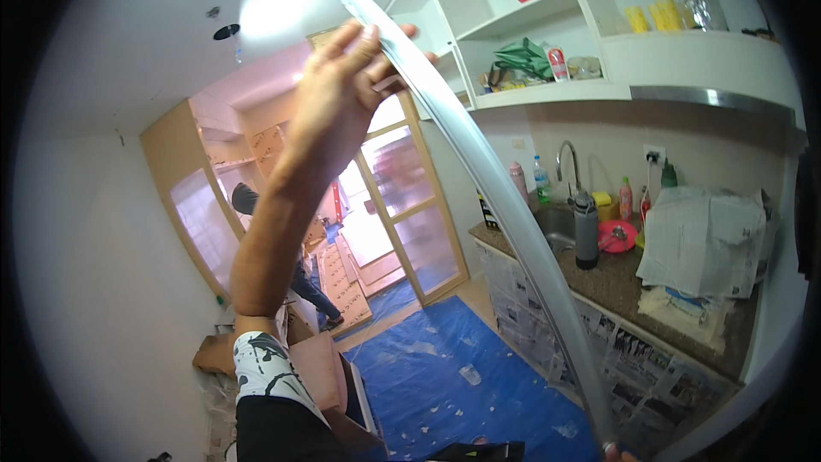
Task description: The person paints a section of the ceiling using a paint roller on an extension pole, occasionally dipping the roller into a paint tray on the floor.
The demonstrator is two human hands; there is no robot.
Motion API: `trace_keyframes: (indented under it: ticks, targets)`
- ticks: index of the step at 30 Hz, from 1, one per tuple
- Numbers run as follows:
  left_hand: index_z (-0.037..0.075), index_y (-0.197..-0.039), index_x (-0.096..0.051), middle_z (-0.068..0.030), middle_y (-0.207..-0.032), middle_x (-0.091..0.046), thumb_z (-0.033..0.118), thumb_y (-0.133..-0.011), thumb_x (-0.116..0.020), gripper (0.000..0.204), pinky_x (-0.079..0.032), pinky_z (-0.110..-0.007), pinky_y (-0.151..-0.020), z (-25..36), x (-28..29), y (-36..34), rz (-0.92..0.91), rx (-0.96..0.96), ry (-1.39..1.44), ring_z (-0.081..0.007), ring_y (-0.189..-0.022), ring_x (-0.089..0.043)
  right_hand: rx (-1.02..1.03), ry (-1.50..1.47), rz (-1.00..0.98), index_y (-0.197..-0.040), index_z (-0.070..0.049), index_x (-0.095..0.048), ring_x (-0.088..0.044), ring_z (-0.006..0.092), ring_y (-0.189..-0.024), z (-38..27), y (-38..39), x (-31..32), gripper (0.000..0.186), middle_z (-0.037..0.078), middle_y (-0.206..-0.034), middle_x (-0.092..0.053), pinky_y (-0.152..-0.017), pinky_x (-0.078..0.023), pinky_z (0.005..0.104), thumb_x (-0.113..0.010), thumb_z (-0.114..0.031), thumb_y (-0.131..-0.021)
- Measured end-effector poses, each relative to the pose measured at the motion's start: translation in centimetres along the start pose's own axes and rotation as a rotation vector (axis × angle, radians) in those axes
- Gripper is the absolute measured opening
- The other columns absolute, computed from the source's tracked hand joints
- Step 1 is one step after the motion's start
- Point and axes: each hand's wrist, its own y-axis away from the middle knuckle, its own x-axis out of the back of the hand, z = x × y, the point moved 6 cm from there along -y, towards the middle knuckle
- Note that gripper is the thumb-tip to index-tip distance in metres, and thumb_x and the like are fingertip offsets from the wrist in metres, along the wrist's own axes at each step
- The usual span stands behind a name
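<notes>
Holding silver strip (479, 154) | left hand (346, 77) loosely curled behind edge | right hand (624, 456) cropped, grip unclear | blue sheet (436, 376) left, counter (611, 285) right

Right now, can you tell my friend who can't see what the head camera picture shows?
A raised left hand holds a long silvery strip slanting across the picture; the right hand, mostly out of view, is at its lower end. Blue sheeting lies underfoot, a cluttered counter stands at right, and another person is in the background.
</notes>
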Motion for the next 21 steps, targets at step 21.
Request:
trace_keyframes:
  ticks: [21]
  targets:
    - [-0.001, -0.120, -0.050, -0.0123, -0.118, -0.056, 0.022, -0.100, -0.038, 0.032, -0.045, -0.035, -0.086, -15.1, 25.5, -8.1, 0.070, 0.173, -0.102, -0.0200, -0.100, -0.057, -0.138, -0.180, -0.062, -0.131, -0.009, -0.054, -0.039, 0.0219, -0.047, -1.3, -16.4, -23.8, 0.045, 0.010, -0.059, -0.041, -0.047, -0.035, 0.0336, -0.059, -0.001, -0.087]
